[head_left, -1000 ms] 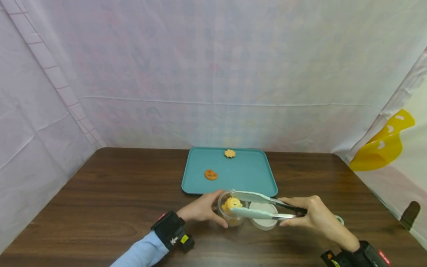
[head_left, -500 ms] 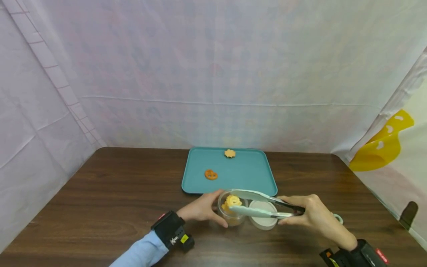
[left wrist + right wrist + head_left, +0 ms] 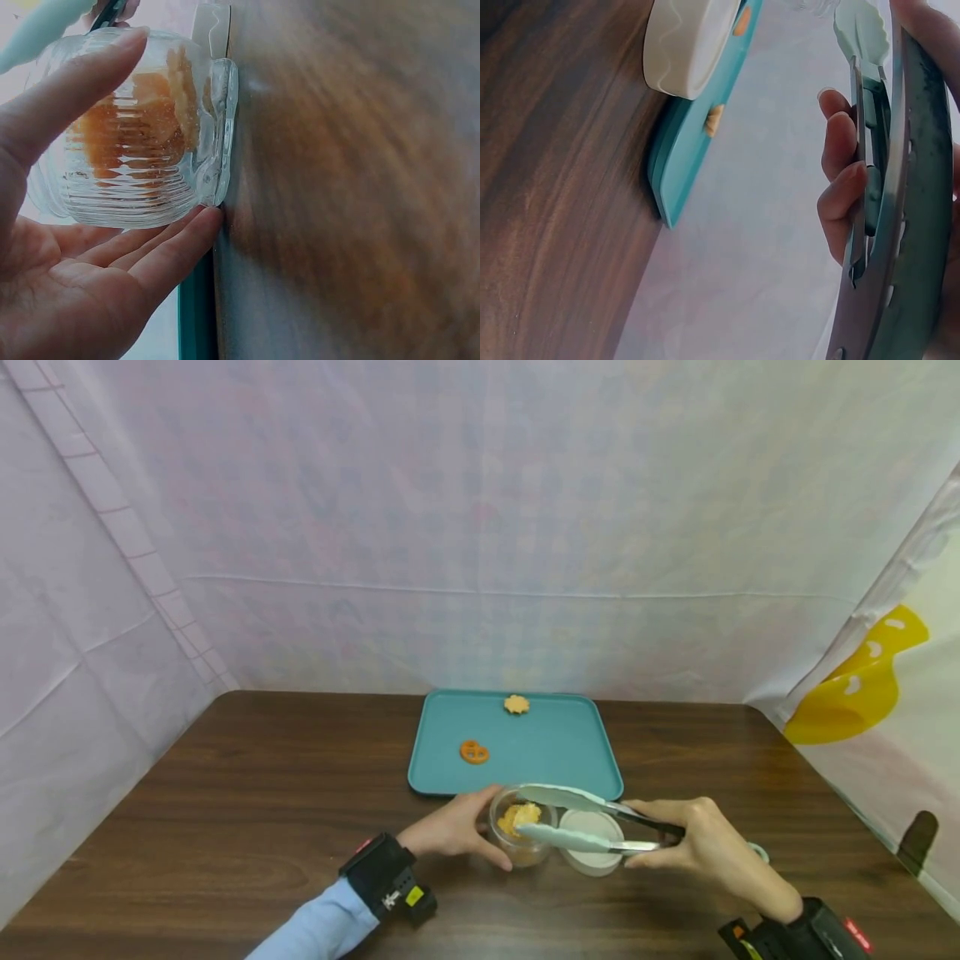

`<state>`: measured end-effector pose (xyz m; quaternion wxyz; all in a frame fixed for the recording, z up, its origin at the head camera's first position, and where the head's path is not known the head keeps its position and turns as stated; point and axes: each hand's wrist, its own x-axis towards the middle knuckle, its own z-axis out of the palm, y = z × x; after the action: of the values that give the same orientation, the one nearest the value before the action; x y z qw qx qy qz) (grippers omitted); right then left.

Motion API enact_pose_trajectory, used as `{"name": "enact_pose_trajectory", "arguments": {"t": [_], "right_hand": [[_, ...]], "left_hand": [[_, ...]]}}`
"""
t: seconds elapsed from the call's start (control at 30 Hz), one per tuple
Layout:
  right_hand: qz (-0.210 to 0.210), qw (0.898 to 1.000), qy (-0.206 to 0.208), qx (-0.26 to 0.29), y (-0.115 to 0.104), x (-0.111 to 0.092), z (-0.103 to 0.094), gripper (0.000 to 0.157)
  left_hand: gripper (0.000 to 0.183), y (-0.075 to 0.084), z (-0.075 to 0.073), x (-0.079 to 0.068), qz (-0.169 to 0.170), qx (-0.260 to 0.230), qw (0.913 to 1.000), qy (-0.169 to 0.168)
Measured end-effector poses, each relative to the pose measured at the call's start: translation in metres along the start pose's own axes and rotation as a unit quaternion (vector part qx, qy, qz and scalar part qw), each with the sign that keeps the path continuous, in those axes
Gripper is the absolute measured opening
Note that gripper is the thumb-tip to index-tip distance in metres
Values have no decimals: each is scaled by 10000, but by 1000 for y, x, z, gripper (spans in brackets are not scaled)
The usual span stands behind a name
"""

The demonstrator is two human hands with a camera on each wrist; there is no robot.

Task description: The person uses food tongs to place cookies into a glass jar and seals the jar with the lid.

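Note:
My left hand holds a ribbed clear glass jar on the table, thumb on one side and fingers on the other. Several golden crackers sit inside it. With my right hand I grip metal tongs that have pale green scalloped tips. The tongs' arms stand apart over the jar's mouth, and nothing shows pinched between their tips. In the right wrist view, my fingers curl around the tongs' arms.
Just right of the jar lies a round white lid, partly under the tongs. Behind them is a teal tray bearing a pretzel and a flower-shaped cracker. A pale cloth hangs behind the brown wooden table.
The upper cracker in the jar has tipped and sits lower; its round face no longer shows. Both hands and the tongs have hardly moved.

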<state>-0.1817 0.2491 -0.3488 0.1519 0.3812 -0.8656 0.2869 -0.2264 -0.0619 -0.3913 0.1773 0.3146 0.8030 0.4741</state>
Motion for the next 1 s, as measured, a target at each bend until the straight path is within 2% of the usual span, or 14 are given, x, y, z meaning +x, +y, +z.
{"name": "enact_pose_trajectory", "arguments": {"t": [0.2, 0.67, 0.83, 1.0], "right_hand": [[-95, 9999, 106, 1, 1, -1, 1, 56], [-34, 9998, 172, 15, 1, -1, 3, 58], [173, 9990, 386, -119, 0, 2, 6, 58], [518, 9966, 559, -312, 3, 14, 8, 57]], "left_hand": [[78, -1, 0, 0, 37, -147, 9999, -19], [80, -2, 1, 0, 70, -88, 9999, 18], [78, -2, 0, 1, 78, -121, 9999, -19], [79, -1, 0, 1, 28, -108, 9999, -32]]}}
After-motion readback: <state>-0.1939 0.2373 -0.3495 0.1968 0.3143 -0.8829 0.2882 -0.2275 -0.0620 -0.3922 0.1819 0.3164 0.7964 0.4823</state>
